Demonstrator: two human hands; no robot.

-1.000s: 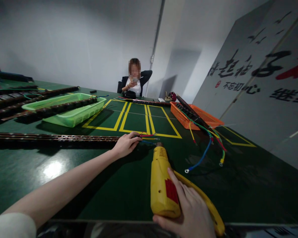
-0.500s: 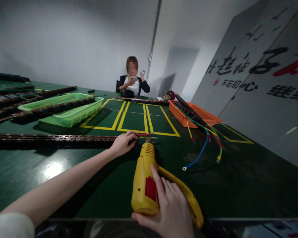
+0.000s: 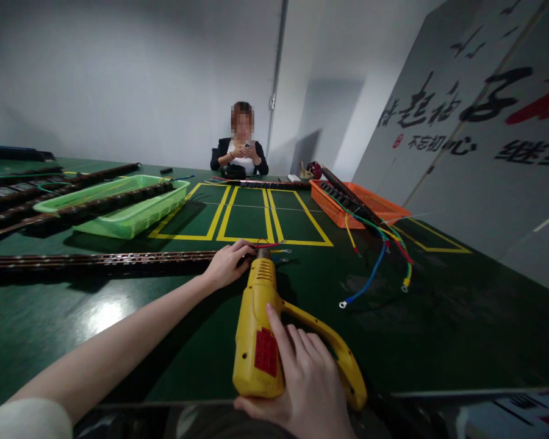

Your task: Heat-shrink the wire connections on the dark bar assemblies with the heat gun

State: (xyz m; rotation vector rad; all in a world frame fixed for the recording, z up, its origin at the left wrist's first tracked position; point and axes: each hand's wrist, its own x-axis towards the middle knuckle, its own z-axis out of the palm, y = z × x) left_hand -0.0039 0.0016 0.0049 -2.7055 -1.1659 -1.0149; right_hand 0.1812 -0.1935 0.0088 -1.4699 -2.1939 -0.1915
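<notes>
My right hand (image 3: 302, 372) is closed round the body of a yellow heat gun (image 3: 255, 323) with a red label. Its metal nozzle points away from me, at the coloured wires (image 3: 274, 246) with ring terminals. Those wires come out of the end of a long dark strip (image 3: 119, 261) with copper-coloured bars, lying across the table on the left. My left hand (image 3: 231, 263) grips the strip's right end, close to the nozzle; its fingertips are partly hidden.
A green basket (image 3: 135, 225) with a similar strip across it stands left. An orange basket (image 3: 332, 210) at right holds strips whose wires (image 3: 370, 283) hang onto the table. Yellow tape rectangles (image 3: 244, 239) mark the green table (image 3: 439, 341). A person (image 3: 240, 152) sits opposite, holding a phone.
The heat gun has shifted slightly left, its nozzle nearer my left hand. My left hand stays on the strip. The person opposite has lowered a raised hand to the phone.
</notes>
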